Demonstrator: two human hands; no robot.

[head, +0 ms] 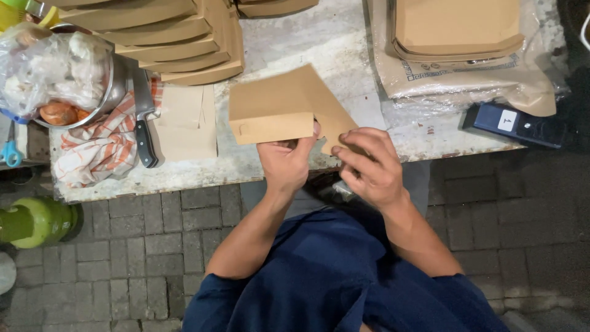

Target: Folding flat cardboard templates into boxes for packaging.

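left hand [284,163] pinching the near edge of a brown cardboard box blank [289,112], thumb on top, fingers tucked beneath, shut on the folded front flap. right hand [370,165] curled at the blank's right corner, fingertips touching the angled flap, closed around it only loosely. blank half folded, held just above the near edge of the table [344,49], tilted up towards the left.

pale, worn, stained tabletop; grey brick paving below; dark blue clothing at bottom.

one flat cardboard sheet [186,122] lying just left of the blank. one fanned stack of folded cardboard boxes [178,37] at upper left, too overlapped to count. one plastic-wrapped pack of blanks [461,46] at upper right. one dark blue rectangular device [516,125] near the right table edge. one knife [143,117] with a black handle resting on one orange checked cloth [98,147]. one metal bowl [107,92] holding a clear bag of pale lumps. one pair of blue-handled scissors [11,150] at far left. one green gas cylinder [34,221] on the paving.
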